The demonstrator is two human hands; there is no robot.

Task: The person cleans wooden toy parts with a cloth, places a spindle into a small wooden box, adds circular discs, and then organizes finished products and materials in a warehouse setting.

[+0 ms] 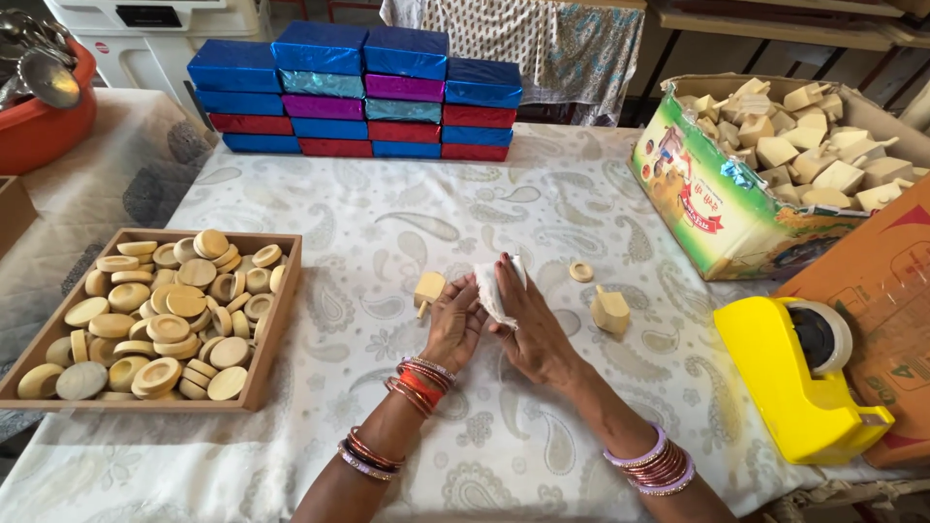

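My left hand (451, 326) and my right hand (532, 329) meet at the middle of the table, both gripping a small piece of white paper or cloth (495, 289). A wooden spinning top (427, 290) lies just left of my left hand's fingertips. Another wooden top (610, 311) stands to the right of my right hand. A small wooden ring (581, 271) lies beyond it on the patterned tablecloth (387, 223).
A wooden tray (276, 320) of round wooden discs sits at the left. Stacked foil-wrapped boxes (354, 92) line the far edge. A cardboard box (717, 208) of wooden tops stands at the right, with a yellow tape dispenser (790, 383) near it. A red tub (39, 121) is far left.
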